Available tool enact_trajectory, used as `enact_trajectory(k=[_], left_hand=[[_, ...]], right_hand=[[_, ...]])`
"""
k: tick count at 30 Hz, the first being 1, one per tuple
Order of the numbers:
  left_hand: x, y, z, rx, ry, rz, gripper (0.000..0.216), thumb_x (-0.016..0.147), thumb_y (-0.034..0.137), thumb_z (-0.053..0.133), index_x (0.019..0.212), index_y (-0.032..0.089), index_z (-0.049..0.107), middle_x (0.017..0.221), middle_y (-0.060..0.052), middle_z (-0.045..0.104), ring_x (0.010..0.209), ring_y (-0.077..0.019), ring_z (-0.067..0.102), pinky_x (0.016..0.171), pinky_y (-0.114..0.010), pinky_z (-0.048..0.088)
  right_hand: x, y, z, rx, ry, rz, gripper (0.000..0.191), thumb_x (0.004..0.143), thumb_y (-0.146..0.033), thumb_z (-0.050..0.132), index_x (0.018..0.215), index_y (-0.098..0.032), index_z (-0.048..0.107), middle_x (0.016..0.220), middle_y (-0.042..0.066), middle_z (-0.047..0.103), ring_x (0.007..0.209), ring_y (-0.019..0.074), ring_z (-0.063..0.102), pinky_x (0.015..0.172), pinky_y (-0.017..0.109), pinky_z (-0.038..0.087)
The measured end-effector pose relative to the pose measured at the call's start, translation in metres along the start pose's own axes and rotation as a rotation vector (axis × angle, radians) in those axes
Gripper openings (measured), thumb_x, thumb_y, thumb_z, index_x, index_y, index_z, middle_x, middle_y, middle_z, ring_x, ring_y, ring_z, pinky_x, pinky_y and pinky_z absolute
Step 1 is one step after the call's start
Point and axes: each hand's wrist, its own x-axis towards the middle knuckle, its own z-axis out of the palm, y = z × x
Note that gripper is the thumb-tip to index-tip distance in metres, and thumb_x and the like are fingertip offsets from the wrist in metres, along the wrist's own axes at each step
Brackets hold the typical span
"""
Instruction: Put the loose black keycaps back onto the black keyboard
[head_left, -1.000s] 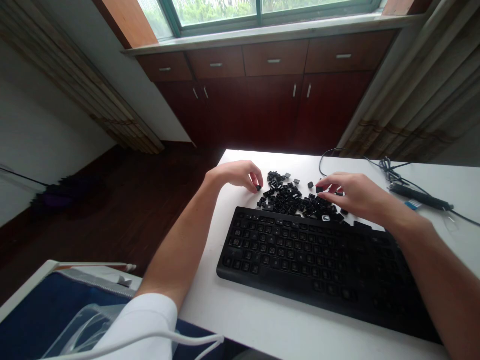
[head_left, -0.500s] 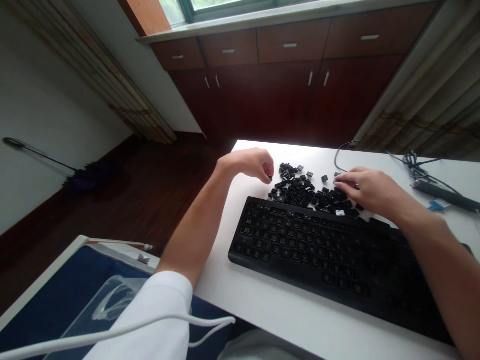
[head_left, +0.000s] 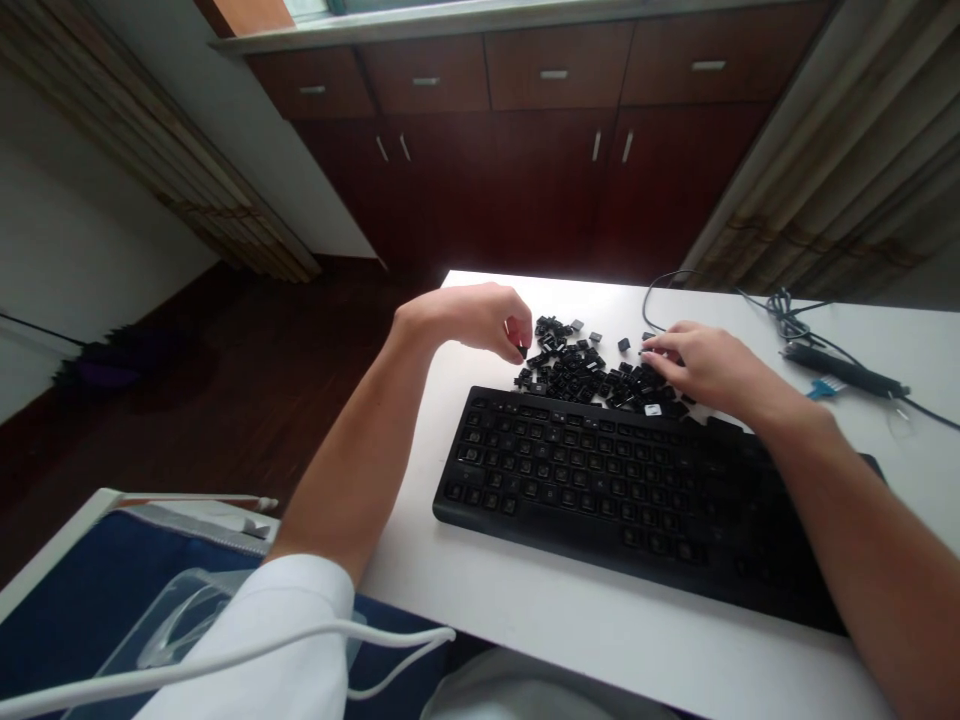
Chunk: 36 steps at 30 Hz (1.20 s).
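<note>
On the white table, the keyboard is laid flat; just beyond, loose keys are heaped. At left, 1 key is pinched by the left hand; at right, the right hand's fingertips are nearly met, their hold not clearly seen. Beyond, 4 drawers are lined up.

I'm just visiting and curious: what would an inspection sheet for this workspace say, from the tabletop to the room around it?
Surface: white table.
Work items: black keyboard, many key positions apparently uncapped; pile of loose black keycaps along its far edge.
Clutter: blue brush and black stick-shaped tool, on the table's right.
Grip: left hand pinches a black keycap; right hand is at the pile's right side, its hold unclear.
Cables: black cable, bunched at far right; white cable, lower left.
Surroundings: wooden cabinets, curtains, dark floor.
</note>
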Motion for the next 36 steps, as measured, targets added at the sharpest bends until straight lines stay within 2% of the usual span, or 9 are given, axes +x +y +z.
enact_trajectory(k=[10, 16, 23, 30, 36], left_hand=[[0.015, -0.016, 0.011, 0.045, 0.002, -0.001, 0.035, 0.070, 0.046, 0.075, 0.100, 0.028, 0.077, 0.096, -0.002, 0.075, 0.080, -0.0192, 0.065, 0.068, -0.027, 0.042], [0.018, -0.024, 0.013, 0.061, 0.025, -0.018, 0.035, 0.073, 0.046, 0.072, 0.101, 0.026, 0.077, 0.098, -0.003, 0.075, 0.084, -0.0194, 0.065, 0.069, -0.026, 0.043], [0.011, -0.036, 0.007, 0.069, 0.028, -0.084, 0.036, 0.072, 0.046, 0.072, 0.102, 0.027, 0.076, 0.103, -0.003, 0.075, 0.087, -0.0198, 0.065, 0.067, -0.024, 0.043], [0.004, -0.052, 0.002, 0.046, -0.014, -0.208, 0.042, 0.067, 0.050, 0.074, 0.102, 0.028, 0.076, 0.105, -0.004, 0.075, 0.089, -0.0218, 0.066, 0.071, -0.025, 0.044], [0.000, -0.056, -0.001, 0.051, -0.032, -0.261, 0.040, 0.067, 0.046, 0.074, 0.103, 0.030, 0.076, 0.106, -0.003, 0.075, 0.088, -0.0223, 0.067, 0.067, -0.025, 0.044]], right_hand=[[-0.001, -0.002, 0.000, 0.055, 0.027, -0.010, 0.038, 0.094, -0.043, 0.050, 0.111, -0.020, 0.076, 0.106, 0.011, 0.070, 0.082, 0.0229, 0.065, 0.069, 0.035, 0.048], [-0.001, -0.005, 0.001, 0.059, 0.029, -0.016, 0.039, 0.095, -0.043, 0.048, 0.111, -0.020, 0.075, 0.106, 0.010, 0.070, 0.082, 0.0219, 0.065, 0.069, 0.034, 0.048], [-0.002, -0.008, -0.002, 0.054, 0.039, -0.007, 0.041, 0.096, -0.043, 0.047, 0.112, -0.018, 0.075, 0.103, 0.011, 0.070, 0.080, 0.0226, 0.065, 0.069, 0.035, 0.048], [-0.002, -0.007, -0.001, 0.046, 0.040, -0.014, 0.041, 0.096, -0.044, 0.046, 0.111, -0.019, 0.075, 0.102, 0.010, 0.070, 0.080, 0.0224, 0.065, 0.069, 0.034, 0.048], [-0.003, -0.007, -0.001, 0.058, 0.030, -0.009, 0.042, 0.096, -0.045, 0.046, 0.111, -0.019, 0.075, 0.103, 0.011, 0.070, 0.081, 0.0232, 0.066, 0.071, 0.035, 0.049]])
